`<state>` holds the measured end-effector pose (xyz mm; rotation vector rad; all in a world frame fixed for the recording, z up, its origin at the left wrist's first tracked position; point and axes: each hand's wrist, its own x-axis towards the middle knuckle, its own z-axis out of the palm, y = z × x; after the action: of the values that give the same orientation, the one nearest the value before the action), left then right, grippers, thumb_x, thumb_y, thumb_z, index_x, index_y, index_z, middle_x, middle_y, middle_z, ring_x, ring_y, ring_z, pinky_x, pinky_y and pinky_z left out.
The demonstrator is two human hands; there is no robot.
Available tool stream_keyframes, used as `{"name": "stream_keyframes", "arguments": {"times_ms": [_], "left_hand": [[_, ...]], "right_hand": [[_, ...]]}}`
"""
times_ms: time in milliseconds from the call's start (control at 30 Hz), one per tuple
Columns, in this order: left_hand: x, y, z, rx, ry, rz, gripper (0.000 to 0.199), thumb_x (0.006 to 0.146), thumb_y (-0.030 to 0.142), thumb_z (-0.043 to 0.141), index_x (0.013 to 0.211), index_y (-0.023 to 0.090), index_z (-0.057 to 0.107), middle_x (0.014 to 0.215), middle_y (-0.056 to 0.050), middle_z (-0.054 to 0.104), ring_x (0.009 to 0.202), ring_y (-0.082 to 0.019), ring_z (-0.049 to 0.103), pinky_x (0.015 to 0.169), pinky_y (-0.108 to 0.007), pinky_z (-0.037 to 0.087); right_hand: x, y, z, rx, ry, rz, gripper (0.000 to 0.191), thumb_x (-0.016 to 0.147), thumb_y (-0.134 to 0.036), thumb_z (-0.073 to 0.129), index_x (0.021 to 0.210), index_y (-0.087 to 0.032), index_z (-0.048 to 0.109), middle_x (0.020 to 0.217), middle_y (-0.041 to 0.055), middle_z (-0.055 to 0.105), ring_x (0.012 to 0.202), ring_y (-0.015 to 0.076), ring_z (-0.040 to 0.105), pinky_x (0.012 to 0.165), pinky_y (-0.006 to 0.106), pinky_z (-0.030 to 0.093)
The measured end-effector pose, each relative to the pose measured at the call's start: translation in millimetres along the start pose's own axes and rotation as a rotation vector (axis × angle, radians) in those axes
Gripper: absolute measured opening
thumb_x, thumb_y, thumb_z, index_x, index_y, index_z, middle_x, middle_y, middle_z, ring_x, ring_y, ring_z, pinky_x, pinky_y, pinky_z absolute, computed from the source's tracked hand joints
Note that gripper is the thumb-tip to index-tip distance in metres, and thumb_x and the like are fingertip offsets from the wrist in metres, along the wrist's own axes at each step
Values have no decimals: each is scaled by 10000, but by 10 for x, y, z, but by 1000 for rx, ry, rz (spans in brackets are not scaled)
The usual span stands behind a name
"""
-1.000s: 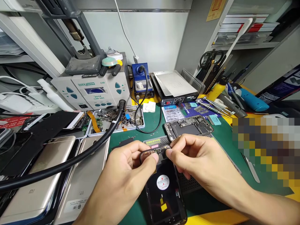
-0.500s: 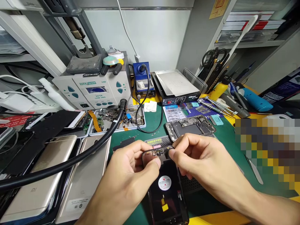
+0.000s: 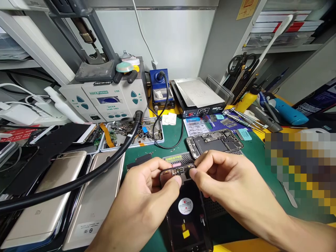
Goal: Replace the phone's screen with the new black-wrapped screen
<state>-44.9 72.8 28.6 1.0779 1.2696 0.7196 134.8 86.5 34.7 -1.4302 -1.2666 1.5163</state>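
A black phone screen assembly (image 3: pixel 193 196) lies with its inner side up, bearing a round white sticker (image 3: pixel 185 206) and a yellow patch (image 3: pixel 186 234). My left hand (image 3: pixel 149 192) grips its upper left part, the thumb pressed on the inner face below the small earpiece parts. At the top right corner, my right hand (image 3: pixel 223 178) pinches the edge between thumb and forefinger. A pink strip (image 3: pixel 176 165) shows just beyond the top edge. Behind my hands lies an opened phone body (image 3: pixel 214 141) with its internal parts exposed.
A hot-air station (image 3: pixel 105 99) stands back left, its thick black hose (image 3: pixel 99 178) curving over several phones (image 3: pixel 49 199). Behind are a tray of circuit boards (image 3: pixel 131 141), a blue soldering station (image 3: pixel 160 87) and a heating plate (image 3: pixel 199 91). Tweezers (image 3: pixel 290 196) lie at right.
Both hands keep nearly the same grip on the screen assembly. The whole view has shifted slightly, with objects sitting a little further right.
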Motion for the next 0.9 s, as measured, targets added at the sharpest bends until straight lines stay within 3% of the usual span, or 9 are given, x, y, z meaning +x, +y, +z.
{"name": "stream_keyframes", "arguments": {"times_ms": [200, 400, 600, 900], "left_hand": [[4, 22, 12, 1, 2, -5, 268, 831, 445, 670, 785, 204, 563, 705, 24, 461, 804, -191, 603, 689, -253, 471], [-5, 35, 22, -18, -4, 3, 271, 816, 444, 683, 786, 203, 562, 709, 34, 464, 668, -120, 457, 633, -235, 431], [8, 22, 19, -16, 4, 14, 238, 822, 404, 669, 782, 200, 555, 709, 24, 498, 707, -145, 526, 590, -230, 382], [14, 2, 34, -4, 17, 13, 266, 831, 422, 654, 760, 193, 538, 714, 14, 550, 674, -126, 492, 553, -224, 331]], "right_hand": [[-6, -19, 9, -1, 7, -11, 209, 696, -160, 723, 590, -195, 547, 575, -45, 537, 542, 90, 422, 471, 211, 343], [1, -27, 18, -15, 9, -13, 203, 694, -163, 728, 592, -196, 555, 595, -38, 559, 558, 96, 445, 485, 213, 359], [3, -20, 23, 4, 13, -17, 212, 695, -170, 738, 595, -199, 553, 592, -43, 551, 545, 90, 426, 471, 210, 347], [1, -11, 20, -17, 7, -18, 215, 698, -173, 733, 597, -196, 544, 587, -46, 548, 545, 87, 440, 477, 205, 362]]}}
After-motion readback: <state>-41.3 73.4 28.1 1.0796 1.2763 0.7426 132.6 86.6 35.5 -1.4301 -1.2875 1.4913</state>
